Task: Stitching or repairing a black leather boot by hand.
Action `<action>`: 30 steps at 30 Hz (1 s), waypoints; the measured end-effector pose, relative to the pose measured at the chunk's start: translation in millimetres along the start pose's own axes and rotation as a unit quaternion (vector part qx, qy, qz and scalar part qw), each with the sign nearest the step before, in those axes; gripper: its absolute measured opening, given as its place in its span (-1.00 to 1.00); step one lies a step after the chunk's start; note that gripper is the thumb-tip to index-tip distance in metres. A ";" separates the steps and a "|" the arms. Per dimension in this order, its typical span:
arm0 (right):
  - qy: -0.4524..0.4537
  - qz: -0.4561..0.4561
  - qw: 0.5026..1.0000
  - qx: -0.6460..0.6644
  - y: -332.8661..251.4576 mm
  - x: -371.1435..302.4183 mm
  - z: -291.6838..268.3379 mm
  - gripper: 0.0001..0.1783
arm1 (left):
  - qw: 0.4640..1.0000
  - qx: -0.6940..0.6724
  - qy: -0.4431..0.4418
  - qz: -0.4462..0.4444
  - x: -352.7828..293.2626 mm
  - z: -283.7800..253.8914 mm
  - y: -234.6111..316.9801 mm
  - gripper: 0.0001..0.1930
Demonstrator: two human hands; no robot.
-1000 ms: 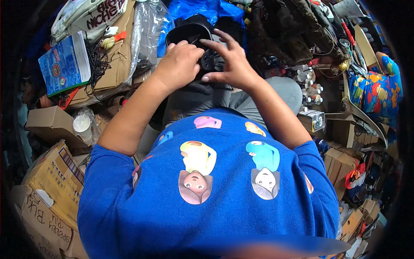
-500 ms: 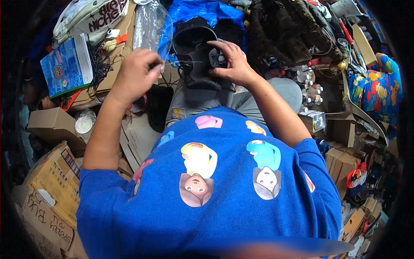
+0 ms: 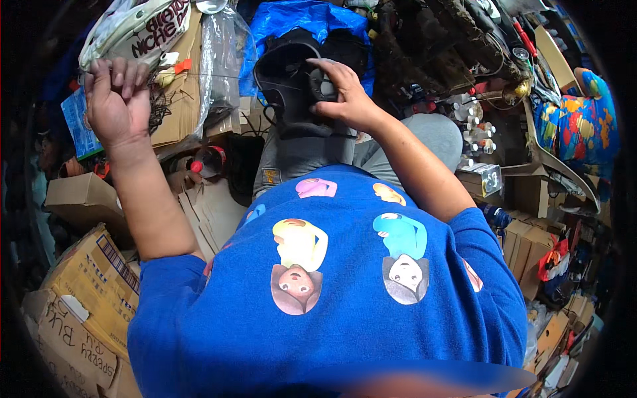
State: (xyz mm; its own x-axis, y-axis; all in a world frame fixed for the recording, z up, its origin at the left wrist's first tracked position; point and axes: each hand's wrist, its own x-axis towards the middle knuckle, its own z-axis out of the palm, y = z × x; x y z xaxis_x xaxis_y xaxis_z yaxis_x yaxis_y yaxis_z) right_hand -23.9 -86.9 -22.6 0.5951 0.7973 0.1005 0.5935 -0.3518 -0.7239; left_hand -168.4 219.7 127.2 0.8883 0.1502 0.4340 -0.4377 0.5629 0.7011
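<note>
Over my lap sits a black, open-topped item (image 3: 292,119) with a curved rim and a hollow inside; it looks like footwear, though its exact kind is unclear. My right hand (image 3: 348,96) grips its right side, thumb below and fingers above. Raised out to the left is my left hand (image 3: 121,99), palm up with curled fingers. A thin dark thread (image 3: 219,76) runs between this hand and the black item. Exactly how the fingers pinch it is too small to see.
Flattened cardboard (image 3: 182,99) and clear plastic (image 3: 219,53) lie ahead left, near a blue booklet (image 3: 79,119). A blue plastic sheet (image 3: 312,16) spreads beyond my lap. Small bottles (image 3: 474,129) stand right; cardboard boxes (image 3: 86,199) crowd the left.
My left hand has swung outward to the left, away from the black item, drawing the thread out. My right hand and the item have shifted slightly left.
</note>
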 end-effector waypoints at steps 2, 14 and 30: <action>0.024 -0.001 1.000 0.008 -2.5 -1.8 2.2 -0.07 | 0.909 0.379 0.175 -0.015 -8.2 -25.9 -13.2 -0.84; 0.036 0.061 0.997 -0.021 8.6 -46.2 -16.8 -0.54 | 0.716 0.670 0.022 -0.197 -18.8 36.9 -174.7 -0.54; 0.261 0.230 0.920 0.180 55.2 -32.0 -44.1 -0.72 | 0.793 0.569 0.068 -0.206 -22.7 19.6 -190.5 -0.65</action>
State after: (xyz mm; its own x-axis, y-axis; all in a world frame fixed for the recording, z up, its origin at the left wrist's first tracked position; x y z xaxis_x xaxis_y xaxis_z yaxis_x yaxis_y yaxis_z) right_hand 13.7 -153.5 -35.7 0.9736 0.2265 -0.0272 0.0513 -0.3334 -0.9414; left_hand -108.0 93.2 -5.2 0.9616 0.2735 0.0242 0.1204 -0.4992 0.8581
